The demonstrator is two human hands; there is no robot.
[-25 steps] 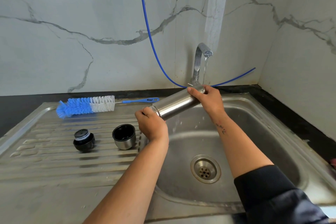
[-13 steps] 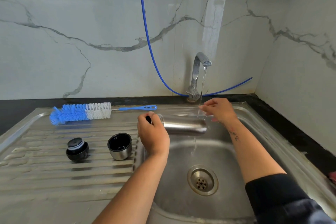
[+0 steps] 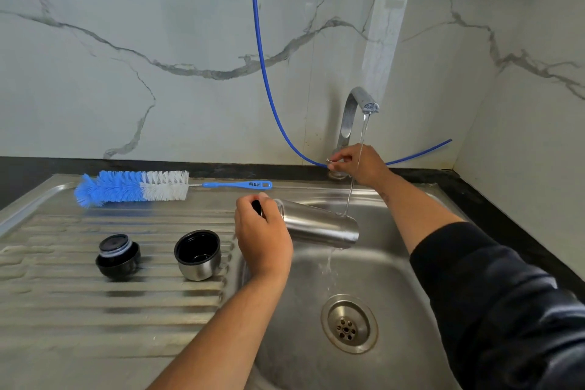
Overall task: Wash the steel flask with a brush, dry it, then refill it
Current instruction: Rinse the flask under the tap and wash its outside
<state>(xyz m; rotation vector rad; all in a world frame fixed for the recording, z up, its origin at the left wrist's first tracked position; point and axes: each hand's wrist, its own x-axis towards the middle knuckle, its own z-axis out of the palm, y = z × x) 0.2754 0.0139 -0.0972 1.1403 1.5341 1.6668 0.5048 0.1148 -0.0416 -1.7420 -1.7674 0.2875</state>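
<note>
The steel flask (image 3: 319, 226) lies nearly level over the sink basin (image 3: 395, 279), its mouth to the left. My left hand (image 3: 262, 231) grips its neck end. A thin stream from the tap (image 3: 354, 111) falls on the flask's base end and runs off into the basin. My right hand (image 3: 357, 166) is off the flask, its fingers curled round the tap's handle at the spout's foot. The blue and white bottle brush (image 3: 133, 188) lies on the drainboard's far edge.
On the ribbed drainboard (image 3: 63, 310) stand the flask's black stopper (image 3: 117, 258) and its steel cup lid (image 3: 198, 255), mouth up. The drain (image 3: 348, 323) sits in the basin floor. A blue hose (image 3: 262, 73) hangs down the marble wall behind the tap.
My right hand left the flask's base end and moved up to the tap handle. My left hand lowered the flask to nearly level under the stream.
</note>
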